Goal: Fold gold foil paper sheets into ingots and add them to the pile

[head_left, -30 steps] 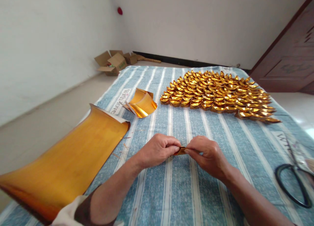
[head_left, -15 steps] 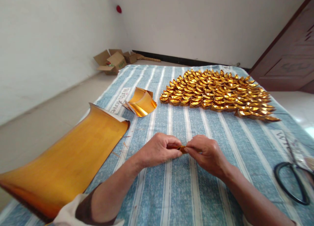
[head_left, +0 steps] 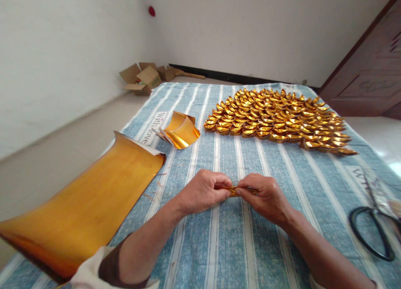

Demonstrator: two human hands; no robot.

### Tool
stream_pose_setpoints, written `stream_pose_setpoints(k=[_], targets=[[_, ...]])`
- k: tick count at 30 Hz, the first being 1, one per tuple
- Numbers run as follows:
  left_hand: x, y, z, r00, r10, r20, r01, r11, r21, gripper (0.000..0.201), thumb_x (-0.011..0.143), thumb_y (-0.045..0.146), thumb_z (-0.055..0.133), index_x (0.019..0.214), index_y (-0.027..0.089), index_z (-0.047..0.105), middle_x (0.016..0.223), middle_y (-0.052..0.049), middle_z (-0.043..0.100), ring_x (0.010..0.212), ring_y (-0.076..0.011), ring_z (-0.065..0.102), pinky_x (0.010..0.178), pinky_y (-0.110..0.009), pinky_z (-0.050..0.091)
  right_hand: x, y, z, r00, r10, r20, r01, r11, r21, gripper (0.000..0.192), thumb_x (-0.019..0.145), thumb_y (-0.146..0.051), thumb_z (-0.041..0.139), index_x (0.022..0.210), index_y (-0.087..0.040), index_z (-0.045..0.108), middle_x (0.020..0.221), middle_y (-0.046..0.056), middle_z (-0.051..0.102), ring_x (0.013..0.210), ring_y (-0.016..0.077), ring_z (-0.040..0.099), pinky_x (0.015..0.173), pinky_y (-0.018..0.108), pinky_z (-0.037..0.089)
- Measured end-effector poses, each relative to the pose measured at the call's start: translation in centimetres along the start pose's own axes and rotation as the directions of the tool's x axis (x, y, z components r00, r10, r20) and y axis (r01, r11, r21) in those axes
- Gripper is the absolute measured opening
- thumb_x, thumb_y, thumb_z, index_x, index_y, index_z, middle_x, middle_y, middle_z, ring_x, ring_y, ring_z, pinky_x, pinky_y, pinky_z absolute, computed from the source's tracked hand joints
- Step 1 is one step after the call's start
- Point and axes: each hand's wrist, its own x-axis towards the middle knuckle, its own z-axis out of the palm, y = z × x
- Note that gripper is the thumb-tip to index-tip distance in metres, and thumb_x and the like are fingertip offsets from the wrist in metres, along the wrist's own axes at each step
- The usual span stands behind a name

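- Little has moved since a second ago: both hands stay at lower centre, and the gold strip between them now lies flatter and shows a bit longer toward the right
- Left hand (head_left: 203, 193) is curled closed, thumb and fingertips pinching the left end of the folded gold paper (head_left: 235, 190)
- Right hand (head_left: 266, 197) pinches the other end just as narrowly, knuckles up, so most of the paper is hidden between the two hands
- That paper is held just above the striped cloth (head_left: 238, 247), at the middle of the frame's lower half
- Upper centre to upper right, a broad patch of finished gold ingots (head_left: 275, 120) sits in tight overlapping rows, far too many to count
- Judging by that patch, much folding is done, and the piece in hand is only part shaped
- A big curled gold sheet (head_left: 84, 205) at lower left and a small curled stack of cut squares (head_left: 181, 131) left of centre suggest plenty of paper remains
- Black scissors (head_left: 372, 230) lie at the right edge, untouched
- Open cardboard boxes (head_left: 144, 78) rest on the floor at upper left
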Motion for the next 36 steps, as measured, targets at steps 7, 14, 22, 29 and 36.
stream_pose_setpoints(k=[7, 14, 22, 29, 36], targets=[[0.0, -0.07, 0.02, 1.0, -0.006, -0.003, 0.006, 1.0, 0.004, 0.013, 0.076, 0.021, 0.061, 0.077, 0.012, 0.069, 0.062, 0.002, 0.057, 0.057, -0.008, 0.047, 0.052, -0.018, 0.035, 0.12, -0.19, -0.04, 1.0, -0.004, 0.003, 0.003, 1.0, 0.022, 0.02, 0.085, -0.016, 0.057, 0.068, -0.016, 0.068, 0.062, 0.002, 0.062, 0.058, 0.0123, 0.054, 0.056, 0.027, 0.036], [-0.11, -0.03, 0.01, 1.0, -0.011, -0.007, 0.011, 1.0, -0.001, 0.014, 0.075, 0.021, 0.059, 0.08, 0.013, 0.07, 0.065, 0.001, 0.061, 0.06, -0.0093, 0.051, 0.054, -0.018, 0.038, 0.26, -0.29, -0.37, 0.999, 0.026, 0.023, -0.028, 0.993, 0.111, 0.017, 0.085, -0.019, 0.057, 0.075, -0.017, 0.071, 0.065, 0.002, 0.065, 0.058, 0.0116, 0.055, 0.055, 0.026, 0.037], [-0.12, 0.1, 0.01, 0.999, 0.029, -0.02, -0.028, 0.999, 0.028, 0.014, 0.076, 0.019, 0.058, 0.079, 0.013, 0.07, 0.065, 0.001, 0.062, 0.059, -0.0097, 0.052, 0.054, -0.019, 0.039, 0.32, -0.56, -0.73, 0.994, 0.064, 0.088, -0.081, 0.976, 0.203, 0.019, 0.087, -0.024, 0.057, 0.079, -0.021, 0.074, 0.069, 0.001, 0.067, 0.061, 0.0112, 0.056, 0.056, 0.026, 0.039], [-0.12, 0.5, -0.14, 0.999, 0.049, 0.013, -0.05, 0.997, 0.055, 0.014, 0.075, 0.016, 0.056, 0.076, 0.012, 0.069, 0.064, 0.002, 0.061, 0.061, -0.0095, 0.052, 0.056, -0.019, 0.038, 0.3, -0.27, -0.62, 0.992, 0.067, 0.108, -0.091, 0.966, 0.24, 0.019, 0.087, -0.026, 0.057, 0.082, -0.021, 0.075, 0.068, 0.001, 0.065, 0.061, 0.0109, 0.055, 0.056, 0.025, 0.038], [0.19, 0.29, -0.1, 0.996, -0.04, 0.075, 0.048, 0.992, -0.113, 0.014, 0.073, 0.018, 0.057, 0.079, 0.012, 0.068, 0.062, 0.003, 0.058, 0.055, -0.0073, 0.045, 0.052, -0.019, 0.033, 0.31, -0.27, -0.6, 0.991, 0.08, 0.107, -0.104, 0.964, 0.244, 0.021, 0.087, -0.022, 0.055, 0.075, -0.019, 0.072, 0.068, 0.001, 0.063, 0.061, 0.0099, 0.053, 0.056, 0.025, 0.038]])
